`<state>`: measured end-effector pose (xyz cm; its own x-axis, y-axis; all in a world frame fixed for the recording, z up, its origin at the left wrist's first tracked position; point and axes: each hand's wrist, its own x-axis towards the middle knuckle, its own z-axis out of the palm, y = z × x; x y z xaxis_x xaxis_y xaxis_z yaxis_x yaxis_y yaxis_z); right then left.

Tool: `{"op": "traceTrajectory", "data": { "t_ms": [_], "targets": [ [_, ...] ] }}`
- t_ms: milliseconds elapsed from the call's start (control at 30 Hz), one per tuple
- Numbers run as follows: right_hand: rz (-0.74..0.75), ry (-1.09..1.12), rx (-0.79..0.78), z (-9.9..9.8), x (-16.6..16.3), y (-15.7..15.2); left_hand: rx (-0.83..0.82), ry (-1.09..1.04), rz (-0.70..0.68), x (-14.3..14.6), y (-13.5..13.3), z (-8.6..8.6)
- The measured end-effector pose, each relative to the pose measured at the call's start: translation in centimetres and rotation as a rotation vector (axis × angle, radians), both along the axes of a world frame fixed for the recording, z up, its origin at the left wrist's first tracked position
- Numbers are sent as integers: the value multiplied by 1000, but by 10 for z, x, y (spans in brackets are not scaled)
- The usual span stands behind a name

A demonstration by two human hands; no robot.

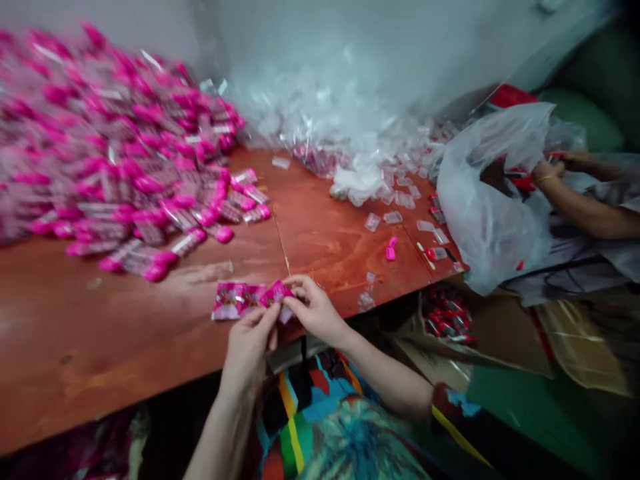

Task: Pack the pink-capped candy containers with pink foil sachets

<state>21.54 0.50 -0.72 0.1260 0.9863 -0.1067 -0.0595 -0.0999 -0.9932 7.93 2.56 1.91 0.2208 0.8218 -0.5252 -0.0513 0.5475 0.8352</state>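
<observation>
A short strip of joined pink printed sachets [229, 300] lies along the front edge of the wooden table [150, 340]. My left hand [253, 337] pinches its right end from below with thumb and forefinger. From the right, my right hand [313, 307] grips the same end sachet, its fingers closed near the top corner. The two hands almost touch there. Fingertips cover part of that sachet, and its print is too blurred to read.
A large heap of pink-capped clear containers [130, 167] fills the left. Behind lie clear plastic pieces [350, 127]. A pink piece [391, 249] sits to the right. At far right, another person's hands [547, 170] work by a plastic bag [480, 200]. Below stands a box [510, 340] holding red-and-dark items.
</observation>
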Motion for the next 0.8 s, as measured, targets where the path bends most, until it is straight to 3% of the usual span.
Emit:
{"op": "traceTrajectory", "data": {
  "t_ms": [267,433,533,633,733,800],
  "targets": [
    [55,-428,143,8,1,16,59,69,103,6,18,1],
    [126,-499,173,8,1,20,-40,-6,54,-1,20,1],
    [268,-520,192,9,6,34,-67,-63,79,-10,24,0],
    [299,-485,150,8,17,71,-53,-81,178,-21,29,4],
    [71,-514,39,7,24,130,-62,-81,255,-29,31,10],
    [-57,-694,-24,9,23,169,-73,-82,283,-31,31,13]
  ]
}}
